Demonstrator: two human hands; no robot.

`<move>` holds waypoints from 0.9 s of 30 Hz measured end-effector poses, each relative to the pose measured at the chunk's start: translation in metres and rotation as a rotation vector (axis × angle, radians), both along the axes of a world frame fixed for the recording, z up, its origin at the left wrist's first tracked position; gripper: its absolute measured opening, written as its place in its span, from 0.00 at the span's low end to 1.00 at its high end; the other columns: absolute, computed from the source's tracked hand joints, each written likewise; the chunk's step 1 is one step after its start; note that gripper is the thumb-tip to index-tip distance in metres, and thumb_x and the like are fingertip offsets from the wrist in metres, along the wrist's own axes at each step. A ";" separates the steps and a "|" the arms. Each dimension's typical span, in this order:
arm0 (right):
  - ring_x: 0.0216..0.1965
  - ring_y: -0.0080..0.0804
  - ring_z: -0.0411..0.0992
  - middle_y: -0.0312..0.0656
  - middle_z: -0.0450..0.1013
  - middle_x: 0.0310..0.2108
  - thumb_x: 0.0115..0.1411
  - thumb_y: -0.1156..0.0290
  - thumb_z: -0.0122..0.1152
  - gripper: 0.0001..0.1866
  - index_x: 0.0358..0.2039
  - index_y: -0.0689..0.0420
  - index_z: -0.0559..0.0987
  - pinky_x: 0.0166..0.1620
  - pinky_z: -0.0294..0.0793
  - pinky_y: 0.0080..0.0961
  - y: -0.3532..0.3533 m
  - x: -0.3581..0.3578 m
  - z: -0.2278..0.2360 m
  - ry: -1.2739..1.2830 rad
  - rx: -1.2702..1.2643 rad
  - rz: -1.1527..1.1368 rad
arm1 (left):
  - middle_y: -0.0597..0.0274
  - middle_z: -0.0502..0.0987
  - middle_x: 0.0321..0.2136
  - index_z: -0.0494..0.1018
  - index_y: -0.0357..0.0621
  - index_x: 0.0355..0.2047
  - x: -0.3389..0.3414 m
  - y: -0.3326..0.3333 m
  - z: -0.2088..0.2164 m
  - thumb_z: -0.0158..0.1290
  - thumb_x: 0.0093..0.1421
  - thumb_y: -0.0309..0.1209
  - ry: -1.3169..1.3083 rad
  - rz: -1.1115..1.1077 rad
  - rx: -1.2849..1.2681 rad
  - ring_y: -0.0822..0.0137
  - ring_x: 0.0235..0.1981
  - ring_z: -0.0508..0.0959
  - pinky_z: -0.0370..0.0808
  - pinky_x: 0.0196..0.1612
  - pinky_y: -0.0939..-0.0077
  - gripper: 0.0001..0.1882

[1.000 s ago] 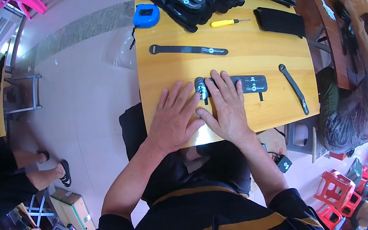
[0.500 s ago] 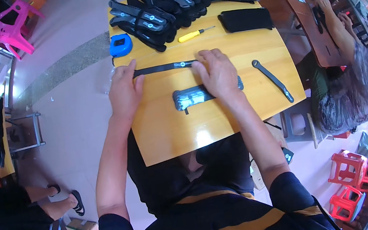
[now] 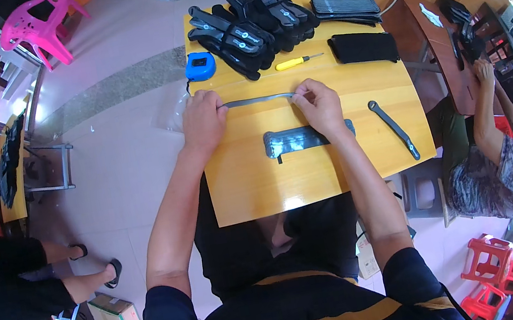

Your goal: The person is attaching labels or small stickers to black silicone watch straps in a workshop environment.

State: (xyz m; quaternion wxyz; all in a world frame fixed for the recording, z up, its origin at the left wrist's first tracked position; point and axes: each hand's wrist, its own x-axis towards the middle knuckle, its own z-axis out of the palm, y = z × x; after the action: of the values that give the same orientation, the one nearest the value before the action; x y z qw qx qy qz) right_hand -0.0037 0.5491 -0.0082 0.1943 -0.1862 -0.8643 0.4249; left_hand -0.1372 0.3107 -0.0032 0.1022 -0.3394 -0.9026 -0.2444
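Observation:
A narrow black-and-grey strap [image 3: 258,99] is stretched between my two hands above the wooden table, its edge turned toward me. My left hand [image 3: 204,120] pinches one end, near the table's left edge. The other end is in the closed fingers of my right hand [image 3: 321,107]. Below the strap lies a shiny dark bundle [image 3: 294,140], partly covered by my right wrist. A single dark strap [image 3: 394,130] with a rounded end rests on the table to the right.
Bundled black straps [image 3: 236,40] lie at the table's back, beside a blue tape measure [image 3: 200,66]. A yellow screwdriver [image 3: 292,63], a black pouch-like piece [image 3: 364,48] and a stack of grey strips [image 3: 345,8] lie right. Another person [image 3: 500,177] sits at a neighbouring table.
The strap has turned from flat face up to edge-on, and my hands have rolled with it. The whole view has shifted, moving the table slightly right and down in the picture.

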 end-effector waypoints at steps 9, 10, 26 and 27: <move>0.30 0.15 0.72 0.29 0.71 0.30 0.69 0.76 0.59 0.04 0.39 0.56 0.72 0.35 0.73 0.13 -0.005 0.076 0.040 0.312 -0.723 0.072 | 0.70 0.77 0.30 0.76 0.38 0.38 0.082 -0.034 0.034 0.56 0.65 0.23 -0.957 -0.190 0.664 0.79 0.31 0.76 0.74 0.35 0.82 0.03; 0.30 0.16 0.72 0.29 0.71 0.30 0.69 0.76 0.59 0.04 0.39 0.56 0.72 0.35 0.73 0.14 -0.009 0.090 0.044 0.303 -0.738 0.025 | 0.70 0.77 0.30 0.76 0.38 0.38 0.096 -0.035 0.033 0.56 0.65 0.23 -0.960 -0.184 0.667 0.79 0.31 0.76 0.74 0.35 0.82 0.03; 0.26 0.12 0.67 0.28 0.72 0.26 0.65 0.77 0.64 0.04 0.35 0.59 0.77 0.32 0.69 0.13 0.008 0.160 0.001 0.241 -0.546 -0.198 | 0.64 0.81 0.27 0.80 0.36 0.37 0.145 -0.004 0.016 0.59 0.64 0.27 -0.955 0.137 0.511 0.77 0.25 0.79 0.77 0.29 0.81 0.06; 0.26 0.12 0.67 0.28 0.72 0.26 0.65 0.77 0.64 0.04 0.35 0.59 0.77 0.32 0.69 0.13 0.011 0.157 0.001 0.237 -0.554 -0.201 | 0.64 0.81 0.26 0.80 0.36 0.37 0.142 -0.001 0.012 0.60 0.63 0.26 -0.892 0.120 0.522 0.77 0.24 0.78 0.76 0.29 0.81 0.05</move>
State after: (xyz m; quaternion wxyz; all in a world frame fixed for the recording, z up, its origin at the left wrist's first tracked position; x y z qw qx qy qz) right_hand 0.1533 0.5597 -0.0075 0.2767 -0.2655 -0.6643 0.6416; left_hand 0.0052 0.3101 0.0084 -0.1972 -0.1134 -0.7852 -0.5759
